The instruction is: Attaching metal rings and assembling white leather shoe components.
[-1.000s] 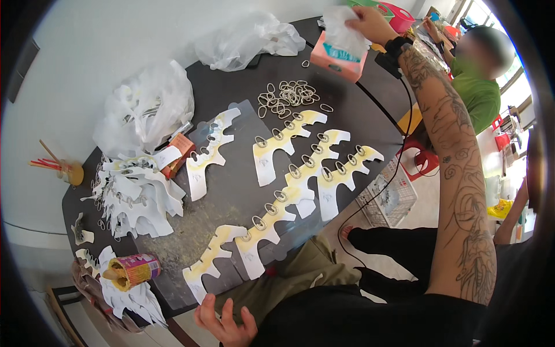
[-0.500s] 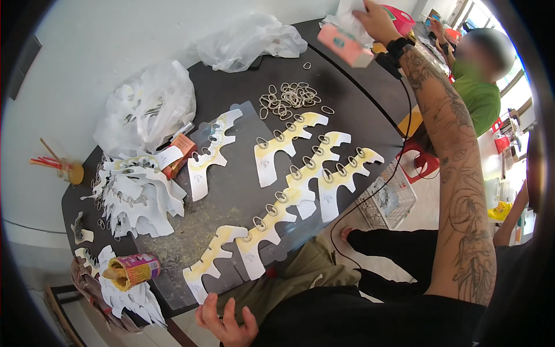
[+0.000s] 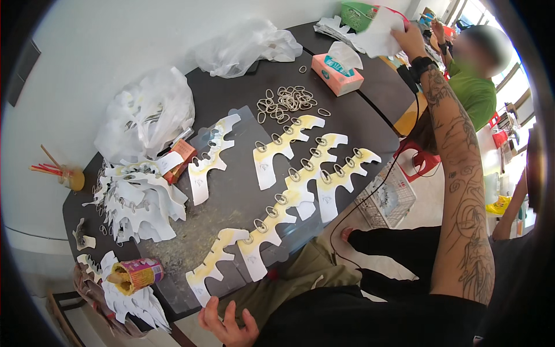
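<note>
High at the back right, my right hand (image 3: 409, 41) is closed on a white tissue (image 3: 378, 33). Just left of it, a pink tissue box (image 3: 338, 74) stands on the table with another tissue poking out of its top. My left hand (image 3: 230, 327) is at the table's front edge, fingers apart and holding nothing. Its index fingertip is beside or touching a jagged white paper cutout (image 3: 214, 260) smeared with yellow. Further smeared cutouts, one by the middle (image 3: 289, 144) among them, lie to the right and beyond, several bearing oval metal rings (image 3: 272, 212).
Loose rings (image 3: 286, 101) lie in a pile. Stacked cutouts (image 3: 141, 202) and a purple-yellow tub (image 3: 137, 274) stand left; plastic bags (image 3: 147, 115) line the wall. A black cable (image 3: 381, 185) crosses the right edge above a crate (image 3: 390, 199). A person in green (image 3: 477, 92) sits beyond.
The tissue box, lifted and tilted before, now rests on the table. My right hand has moved right and slightly down, away from the box, with the tissue. My left hand stays nearly still.
</note>
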{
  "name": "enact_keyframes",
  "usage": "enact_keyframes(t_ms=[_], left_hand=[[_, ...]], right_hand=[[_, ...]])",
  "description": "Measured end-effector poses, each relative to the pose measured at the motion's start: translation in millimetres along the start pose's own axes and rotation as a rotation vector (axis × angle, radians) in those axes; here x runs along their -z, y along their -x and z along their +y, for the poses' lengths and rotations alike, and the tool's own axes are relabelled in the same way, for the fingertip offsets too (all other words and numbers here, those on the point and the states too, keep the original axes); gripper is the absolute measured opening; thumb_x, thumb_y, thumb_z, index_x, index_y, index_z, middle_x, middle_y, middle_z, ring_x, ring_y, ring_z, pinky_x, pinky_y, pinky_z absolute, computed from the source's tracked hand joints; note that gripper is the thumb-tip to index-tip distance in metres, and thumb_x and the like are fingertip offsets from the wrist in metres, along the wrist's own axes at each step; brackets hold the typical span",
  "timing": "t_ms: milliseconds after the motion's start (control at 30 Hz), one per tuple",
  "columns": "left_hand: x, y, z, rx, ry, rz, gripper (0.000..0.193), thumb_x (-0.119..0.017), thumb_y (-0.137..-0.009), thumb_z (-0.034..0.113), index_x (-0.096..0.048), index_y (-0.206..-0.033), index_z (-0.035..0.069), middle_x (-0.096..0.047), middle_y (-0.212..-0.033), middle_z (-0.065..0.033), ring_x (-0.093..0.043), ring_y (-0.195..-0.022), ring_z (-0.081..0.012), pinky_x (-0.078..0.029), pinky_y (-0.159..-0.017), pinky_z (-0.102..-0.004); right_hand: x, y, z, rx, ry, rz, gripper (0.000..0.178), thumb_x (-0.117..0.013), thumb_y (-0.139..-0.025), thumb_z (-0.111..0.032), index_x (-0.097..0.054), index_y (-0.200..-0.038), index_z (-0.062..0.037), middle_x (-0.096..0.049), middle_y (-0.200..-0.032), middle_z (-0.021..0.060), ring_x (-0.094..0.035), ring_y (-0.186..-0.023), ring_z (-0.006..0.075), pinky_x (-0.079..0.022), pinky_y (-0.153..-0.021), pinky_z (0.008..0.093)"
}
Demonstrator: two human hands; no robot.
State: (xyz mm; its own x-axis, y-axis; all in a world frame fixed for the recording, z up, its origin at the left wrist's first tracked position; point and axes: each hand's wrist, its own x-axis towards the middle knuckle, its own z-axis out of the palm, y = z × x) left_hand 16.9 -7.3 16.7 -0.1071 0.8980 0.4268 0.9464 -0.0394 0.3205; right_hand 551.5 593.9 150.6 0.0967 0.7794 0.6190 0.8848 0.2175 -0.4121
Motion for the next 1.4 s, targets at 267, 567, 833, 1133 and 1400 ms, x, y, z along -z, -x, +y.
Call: enact_keyframes(t_ms=[267,567,833,1133,1400], left_hand=[[-1.7,-0.6,4.7,-0.013,0.000,-0.009,0.034,-0.074,-0.091,0.016,-0.069,-0.122,0.005,-0.061,-0.134,-0.0255,-0.058,-0.121,-0.0431,-0.043,-0.105,-0.0588],[3.4,-5.5,10.8,-0.004,-0.042,-0.026,0.035,-0.075,-0.090,0.014,-0.068,-0.122,0.003,-0.061,-0.134,-0.0262,-0.059,-0.121,-0.0418,-0.043,-0.103,-0.0579],[0.7,-7.5,4.1,-0.027,-0.050,-0.017,0.036,-0.074,-0.091,0.017,-0.068,-0.124,0.004,-0.061,-0.137,-0.0265,-0.058,-0.122,-0.0425,-0.043,-0.105,-0.0590],[4.5,-3.8,-0.2,-0.017,-0.049,-0.004,0.037,-0.074,-0.090,0.017,-0.067,-0.125,0.004,-0.060,-0.136,-0.0260,-0.057,-0.123,-0.0426,-0.042,-0.106,-0.0590],[10.4,-0.8,-0.9,-0.027,-0.044,0.020,0.036,-0.074,-0.091,0.016,-0.067,-0.125,0.004,-0.061,-0.135,-0.0247,-0.058,-0.123,-0.0420,-0.042,-0.105,-0.0581]], right_hand=[[-47.2,40.1,29.6,-0.323,0.109,-0.138,0.040,-0.081,-0.073,-0.028,-0.080,-0.104,-0.0035,-0.079,-0.095,0.0177,-0.077,-0.091,0.0317,-0.058,-0.085,0.0412],[-122.4,60.8,-62.0,-0.559,-0.385,-0.359,0.068,-0.063,-0.094,-0.054,-0.074,-0.113,0.0106,-0.075,-0.108,0.0281,-0.074,-0.091,0.0354,-0.057,-0.083,0.0427],[-101.9,69.8,-80.4,0.010,0.090,-0.382,0.049,-0.073,-0.089,-0.044,-0.077,-0.111,-0.0007,-0.076,-0.099,0.0240,-0.074,-0.095,0.0398,-0.056,-0.087,0.0440],[-70.8,14.7,-88.8,0.202,-0.027,-0.208,0.037,-0.075,-0.090,-0.033,-0.072,-0.103,0.0017,-0.074,-0.095,0.0218,-0.071,-0.089,0.0375,-0.054,-0.083,0.0439],[-61.7,-6.0,-97.7,0.193,0.051,-0.102,0.040,-0.075,-0.091,-0.036,-0.072,-0.106,0.0012,-0.074,-0.103,0.0248,-0.071,-0.100,0.0418,-0.053,-0.088,0.0474]])
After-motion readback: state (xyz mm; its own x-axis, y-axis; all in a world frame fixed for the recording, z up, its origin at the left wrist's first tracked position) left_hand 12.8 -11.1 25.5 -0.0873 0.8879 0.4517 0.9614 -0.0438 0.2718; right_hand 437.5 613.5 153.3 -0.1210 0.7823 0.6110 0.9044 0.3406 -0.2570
